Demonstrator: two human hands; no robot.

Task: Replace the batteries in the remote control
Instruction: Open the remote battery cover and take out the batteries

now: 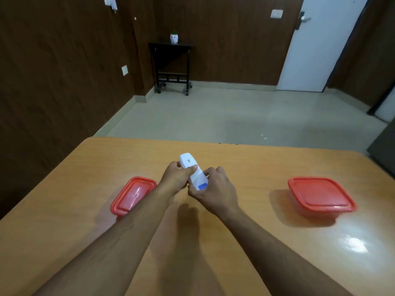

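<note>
Remote control (193, 173), white, is held up just above the table (245, 167) at its middle, back side facing up w/ a small label near the far end and a blue patch near the near end. Left hand (176, 179) grips the far half, thumb laid across the back; right hand (213, 188) grips the near end, fingers curled round the body by the blue patch. Back looks closed, no open compartment visible, no batteries visible anywhere, so my guess is the job is barely begun: cover not yet off, old cells to come out, new ones to go in, cover back on. Left red-lidded container (132, 195) sits near, partly behind the left forearm; right red-lidded container (320, 194) is well apart on the other side. Both lids on; contents can't be told, prob. batteries.
</note>
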